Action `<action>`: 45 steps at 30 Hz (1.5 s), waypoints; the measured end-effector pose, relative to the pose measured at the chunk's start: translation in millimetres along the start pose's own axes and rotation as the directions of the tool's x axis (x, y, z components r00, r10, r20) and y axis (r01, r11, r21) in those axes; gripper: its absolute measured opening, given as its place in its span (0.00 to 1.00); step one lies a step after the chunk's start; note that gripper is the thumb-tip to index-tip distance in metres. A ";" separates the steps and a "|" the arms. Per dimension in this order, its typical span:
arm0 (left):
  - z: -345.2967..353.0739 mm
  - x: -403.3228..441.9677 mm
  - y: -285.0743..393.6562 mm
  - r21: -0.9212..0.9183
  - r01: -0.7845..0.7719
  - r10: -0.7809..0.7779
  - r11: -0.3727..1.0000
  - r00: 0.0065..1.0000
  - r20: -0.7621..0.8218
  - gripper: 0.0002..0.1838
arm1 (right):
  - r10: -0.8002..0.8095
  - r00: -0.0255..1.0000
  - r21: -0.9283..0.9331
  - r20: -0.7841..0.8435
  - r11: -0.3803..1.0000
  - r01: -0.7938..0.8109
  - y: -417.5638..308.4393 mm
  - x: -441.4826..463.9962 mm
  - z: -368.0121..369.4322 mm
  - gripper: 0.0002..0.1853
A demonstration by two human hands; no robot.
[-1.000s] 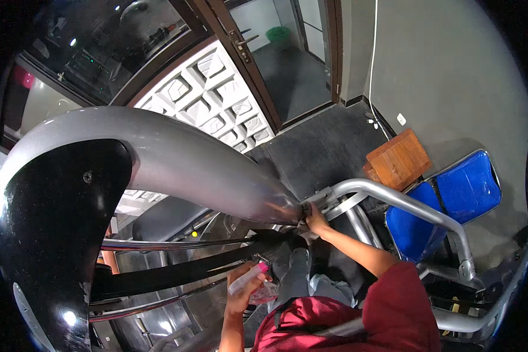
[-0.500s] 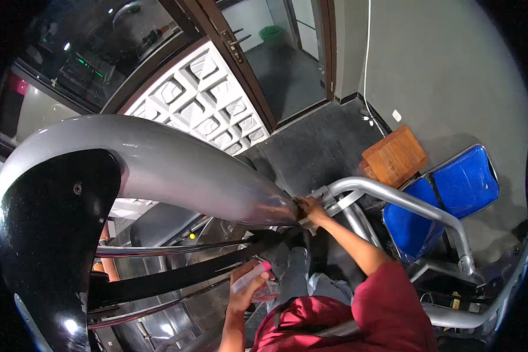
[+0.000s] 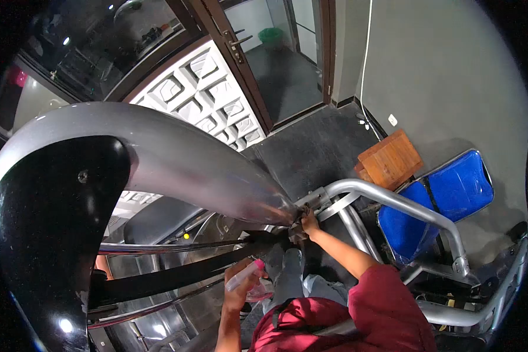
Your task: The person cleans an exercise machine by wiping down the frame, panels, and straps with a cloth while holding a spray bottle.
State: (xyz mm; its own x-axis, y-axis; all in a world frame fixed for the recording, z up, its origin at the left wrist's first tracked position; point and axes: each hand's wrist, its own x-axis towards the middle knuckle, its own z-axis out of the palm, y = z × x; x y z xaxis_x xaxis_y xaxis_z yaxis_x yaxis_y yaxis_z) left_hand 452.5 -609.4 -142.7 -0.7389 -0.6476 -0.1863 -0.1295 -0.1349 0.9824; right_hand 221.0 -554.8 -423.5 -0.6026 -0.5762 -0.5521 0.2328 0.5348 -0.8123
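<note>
My left hand [image 3: 236,286], low in the view, is closed around a spray bottle [image 3: 259,291] with a clear pinkish body and a pink-and-whitish top. At the lower end of a thick, curved silver-grey tube [image 3: 199,170], my right hand [image 3: 309,223] has its fingers bent around what looks like a dark grey cloth [image 3: 297,234]. That cloth rests by the joint where the tube meets the machine's metal frame [image 3: 393,200]. The right fingertips are partly hidden. A black end plate [image 3: 58,223] covers the near side of the tube.
Black bars [image 3: 176,276] run below the tube, left of my legs. Blue folding chairs [image 3: 457,182] and a wooden box [image 3: 390,158] stand by the grey wall on the right. A brown-framed glass door [image 3: 276,64] is ahead, beside a white patterned panel [image 3: 199,100].
My right hand has slid slightly down and toward me around the tube's lower end, with the cloth. My left hand has shifted slightly left, still holding the spray bottle. The view has tilted a little.
</note>
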 end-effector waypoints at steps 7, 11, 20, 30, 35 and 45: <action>-4.4 -10.6 -0.3 0.011 -0.058 0.058 0.998 0.998 0.003 0.15 | 0.170 0.883 0.511 0.437 0.761 -0.400 -16.6 -3.8 -7.6 0.18; -3.1 -19.3 7.8 0.057 -0.028 0.032 0.998 0.997 -0.064 0.15 | 0.207 0.800 0.491 0.564 0.695 -0.526 -87.2 -68.8 -37.2 0.20; -10.7 -63.9 34.8 0.211 -0.136 0.181 0.968 0.960 -0.214 0.11 | -0.357 0.699 0.320 0.619 0.928 0.190 -199.2 -162.4 -58.1 0.21; -12.8 -115.5 96.1 0.254 -0.178 0.290 0.951 0.797 -0.530 0.13 | -0.829 0.369 0.248 0.420 0.496 0.832 -339.3 -256.8 4.5 0.32; -15.5 -115.4 127.3 0.527 -0.233 0.530 0.817 0.663 -0.528 0.14 | -0.743 0.385 0.077 0.548 0.503 0.861 -332.7 -238.8 28.7 0.21; -13.0 -92.5 180.5 0.784 -0.196 0.736 0.589 0.530 -0.421 0.08 | -0.893 0.347 -0.041 0.288 0.350 0.936 -321.4 -261.9 27.2 0.34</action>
State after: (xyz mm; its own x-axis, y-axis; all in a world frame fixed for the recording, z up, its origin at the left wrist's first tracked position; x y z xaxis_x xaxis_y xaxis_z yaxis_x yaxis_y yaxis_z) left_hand 506.1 -583.7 51.7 -0.2079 -0.7583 0.6179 -0.4499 0.6351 0.6279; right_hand 324.8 -592.6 -23.0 -0.1970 -0.8553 0.4792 -0.5140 -0.3262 -0.7934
